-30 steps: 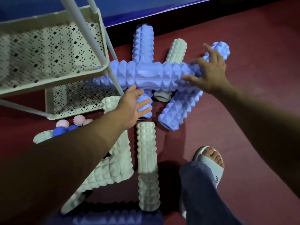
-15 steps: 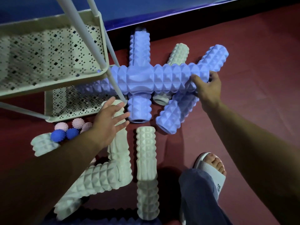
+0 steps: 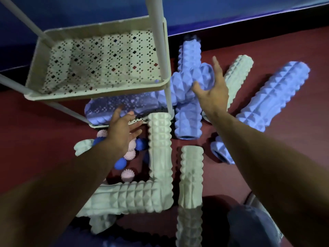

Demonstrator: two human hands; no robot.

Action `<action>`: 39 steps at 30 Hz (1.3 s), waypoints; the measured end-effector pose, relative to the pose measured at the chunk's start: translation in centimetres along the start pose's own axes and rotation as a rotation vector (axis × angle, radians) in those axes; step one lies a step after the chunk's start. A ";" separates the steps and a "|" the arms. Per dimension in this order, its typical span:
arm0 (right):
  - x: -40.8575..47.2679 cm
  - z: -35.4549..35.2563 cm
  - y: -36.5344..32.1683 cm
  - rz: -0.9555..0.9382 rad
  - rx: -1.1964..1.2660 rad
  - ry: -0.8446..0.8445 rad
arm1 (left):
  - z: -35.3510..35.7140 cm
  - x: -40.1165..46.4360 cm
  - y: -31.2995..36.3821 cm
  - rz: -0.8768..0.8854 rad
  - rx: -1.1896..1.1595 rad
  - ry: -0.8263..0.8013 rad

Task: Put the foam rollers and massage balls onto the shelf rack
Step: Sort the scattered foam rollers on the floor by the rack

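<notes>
A cream shelf rack (image 3: 161, 38) with perforated trays stands at the upper left. A purple foam roller (image 3: 128, 107) lies across its bottom tray, its right end sticking out past the rack's post. My right hand (image 3: 211, 93) is spread open with its fingers against that outer end. My left hand (image 3: 122, 132) hovers open near the bottom tray's front edge, above blue and pink spiky massage balls (image 3: 129, 154) on the floor. Several purple rollers (image 3: 187, 120) and cream rollers (image 3: 160, 148) lie scattered on the floor.
The floor (image 3: 284, 41) is dark red, with a blue wall base along the top. A cream roller (image 3: 191, 184) lies near my knee (image 3: 252, 227) at the bottom right. A large purple roller (image 3: 272, 95) lies at the right. The rack's post (image 3: 162, 65) stands between the tray and the pile.
The purple roller has slid left into the rack's bottom tray, pushed by my right hand. My right hand has opened from a grip on its end. The view moved closer to the rack.
</notes>
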State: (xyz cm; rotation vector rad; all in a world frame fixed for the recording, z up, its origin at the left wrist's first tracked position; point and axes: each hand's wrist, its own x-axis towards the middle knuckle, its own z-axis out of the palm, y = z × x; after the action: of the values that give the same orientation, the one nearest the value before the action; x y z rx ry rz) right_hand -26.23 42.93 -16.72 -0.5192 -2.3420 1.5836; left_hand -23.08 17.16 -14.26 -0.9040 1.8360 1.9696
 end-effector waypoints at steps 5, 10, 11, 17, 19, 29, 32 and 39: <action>0.5 0.9 0.3 0.007 -0.049 -0.020 | -1.1 1.7 -0.6 0.007 0.081 0.013; 0.9 1.8 -0.1 0.028 -0.011 0.051 | -0.7 2.4 -0.9 0.064 0.081 0.043; 1.0 2.0 -0.1 0.035 -0.016 0.061 | -0.5 2.3 -0.9 0.084 0.088 0.051; 1.6 1.4 0.4 0.105 0.072 0.165 | -0.5 4.0 -0.8 0.135 0.238 0.069; 1.3 2.5 0.2 0.118 0.090 0.132 | -0.6 4.2 -0.2 0.131 0.215 0.050; 0.8 7.1 -1.8 0.086 0.106 -0.183 | -4.9 6.0 -0.7 0.124 0.269 0.089; 1.1 6.4 -2.1 0.107 0.050 -0.257 | -5.3 5.9 -0.7 0.156 0.289 0.068; 0.6 7.6 -2.9 0.165 -0.002 -0.448 | -5.7 5.6 -0.3 0.199 0.287 0.093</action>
State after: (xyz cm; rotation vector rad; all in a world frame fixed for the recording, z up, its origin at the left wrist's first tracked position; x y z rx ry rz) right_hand -30.31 35.82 -16.80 -0.3977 -2.6778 1.9414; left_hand -25.78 10.52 -17.94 -0.7609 2.2670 1.7295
